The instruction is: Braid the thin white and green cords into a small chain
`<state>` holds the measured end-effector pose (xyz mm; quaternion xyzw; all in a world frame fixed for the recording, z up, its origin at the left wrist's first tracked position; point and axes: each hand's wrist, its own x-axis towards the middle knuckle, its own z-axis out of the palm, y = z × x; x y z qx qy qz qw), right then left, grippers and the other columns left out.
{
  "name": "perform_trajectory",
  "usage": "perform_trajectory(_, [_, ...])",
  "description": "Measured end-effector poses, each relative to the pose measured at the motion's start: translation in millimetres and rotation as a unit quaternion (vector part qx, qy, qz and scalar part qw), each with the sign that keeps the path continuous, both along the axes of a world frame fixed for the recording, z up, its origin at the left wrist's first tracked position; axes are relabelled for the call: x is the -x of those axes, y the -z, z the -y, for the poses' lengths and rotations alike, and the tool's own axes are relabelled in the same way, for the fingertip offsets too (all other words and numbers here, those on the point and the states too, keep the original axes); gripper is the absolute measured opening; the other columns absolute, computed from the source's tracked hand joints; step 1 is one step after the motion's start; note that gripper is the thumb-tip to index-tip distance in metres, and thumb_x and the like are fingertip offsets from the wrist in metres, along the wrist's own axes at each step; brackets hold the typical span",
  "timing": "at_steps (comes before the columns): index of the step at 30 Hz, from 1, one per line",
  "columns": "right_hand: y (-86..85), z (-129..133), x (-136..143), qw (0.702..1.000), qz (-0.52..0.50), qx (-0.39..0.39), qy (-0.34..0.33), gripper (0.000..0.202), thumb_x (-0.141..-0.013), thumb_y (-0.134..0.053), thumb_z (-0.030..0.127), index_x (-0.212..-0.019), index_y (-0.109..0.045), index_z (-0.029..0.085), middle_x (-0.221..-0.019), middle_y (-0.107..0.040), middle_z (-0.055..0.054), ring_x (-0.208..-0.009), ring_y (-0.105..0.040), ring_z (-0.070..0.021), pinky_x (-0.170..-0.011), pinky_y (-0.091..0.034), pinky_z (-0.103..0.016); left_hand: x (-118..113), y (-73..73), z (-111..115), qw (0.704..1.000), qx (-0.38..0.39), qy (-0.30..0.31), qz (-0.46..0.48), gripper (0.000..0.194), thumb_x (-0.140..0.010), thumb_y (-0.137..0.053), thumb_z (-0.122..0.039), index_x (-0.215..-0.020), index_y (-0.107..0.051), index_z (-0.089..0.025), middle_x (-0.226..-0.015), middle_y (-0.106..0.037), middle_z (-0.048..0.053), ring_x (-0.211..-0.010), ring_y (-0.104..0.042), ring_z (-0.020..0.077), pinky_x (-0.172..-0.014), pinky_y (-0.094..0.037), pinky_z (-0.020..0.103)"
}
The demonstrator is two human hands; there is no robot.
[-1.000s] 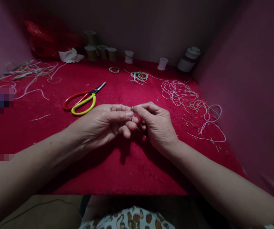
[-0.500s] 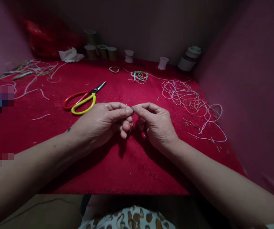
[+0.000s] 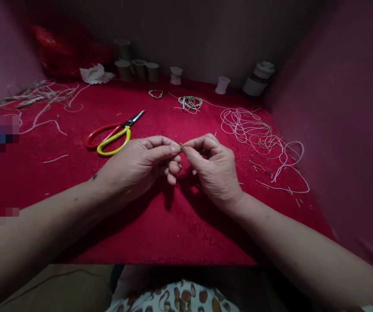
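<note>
Over the middle of the red cloth, my left hand and my right hand meet fingertip to fingertip. A thin greenish-brown cord shows as a small loop between the two pinches. My left thumb and index finger grip one side of it, and my right thumb and index finger grip the other. More of the cord peeks out by the curled left fingers; the rest is hidden in the hands. Scissors with one red and one yellow handle lie beyond my left wrist, blades pointing away.
Spools stand along the back wall, with a white-lidded bottle at the right. Tangled pale cord spreads over the right side, more cord on the left. A braided bundle and a small bracelet lie behind my hands.
A small cord loop now shows between the fingertips. My right hand has shifted slightly, its index knuckle raised and its fingertips a little apart from the left ones.
</note>
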<state>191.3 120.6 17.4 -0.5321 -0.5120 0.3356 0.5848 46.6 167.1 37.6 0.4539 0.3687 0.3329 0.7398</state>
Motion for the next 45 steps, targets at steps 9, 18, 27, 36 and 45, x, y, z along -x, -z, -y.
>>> perform_trajectory(9, [2.9,-2.3,-3.5,0.980,0.162,-0.114,0.029,0.018,-0.084,-0.065,0.012,-0.070,-0.062,0.022,-0.072,-0.054,0.001,-0.070,-0.050,-0.0134,-0.068,-0.044,-0.029,2.5,-0.3,-0.3,0.997,-0.047,0.010,-0.054,0.013,-0.084,-0.066,-0.013,-0.071,-0.064,-0.014,-0.055,-0.065,0.001,-0.043,-0.060,0.0103,-0.046,-0.050,0.018])
perform_trajectory(18, [3.8,-6.2,-7.3,0.991,0.104,-0.067,0.048,0.011,-0.082,-0.064,0.013,-0.074,-0.064,0.021,-0.076,-0.062,0.000,-0.072,-0.055,-0.0142,-0.070,-0.046,-0.030,0.0,-5.2,2.3,0.993,-0.077,-0.019,-0.085,0.008,-0.082,-0.066,-0.016,-0.076,-0.061,-0.016,-0.052,-0.062,-0.002,-0.043,-0.059,0.0114,-0.045,-0.050,0.020])
perform_trajectory(27, [-1.7,3.3,0.7,0.997,0.070,-0.021,0.023,0.012,-0.086,-0.066,0.020,-0.075,-0.072,0.021,-0.075,-0.065,-0.002,-0.076,-0.061,-0.0161,-0.070,-0.048,-0.030,1.2,-2.8,3.8,0.985,-0.126,-0.023,-0.117,0.008,-0.083,-0.068,-0.022,-0.082,-0.062,-0.019,-0.055,-0.063,-0.002,-0.044,-0.062,0.0140,-0.044,-0.052,0.023])
perform_trajectory(36, [0.3,3.3,-0.3,0.999,0.050,0.005,0.007,0.011,-0.086,-0.066,0.023,-0.082,-0.076,0.018,-0.078,-0.067,-0.004,-0.078,-0.063,-0.0163,-0.063,-0.050,-0.028,0.5,-1.1,7.3,0.971,-0.182,-0.026,-0.154,0.010,-0.084,-0.068,-0.027,-0.083,-0.063,-0.018,-0.056,-0.064,-0.002,-0.042,-0.064,0.0148,-0.040,-0.049,0.021])
perform_trajectory(45, [2.1,0.9,0.6,0.999,0.032,-0.003,0.017,0.009,-0.084,-0.067,0.022,-0.083,-0.073,0.017,-0.080,-0.069,-0.003,-0.077,-0.066,-0.0148,-0.061,-0.051,-0.025,-0.1,0.1,8.1,0.966,-0.201,-0.029,-0.158,0.007,-0.085,-0.066,-0.024,-0.083,-0.064,-0.017,-0.056,-0.065,-0.002,-0.041,-0.064,0.0149,-0.039,-0.049,0.021])
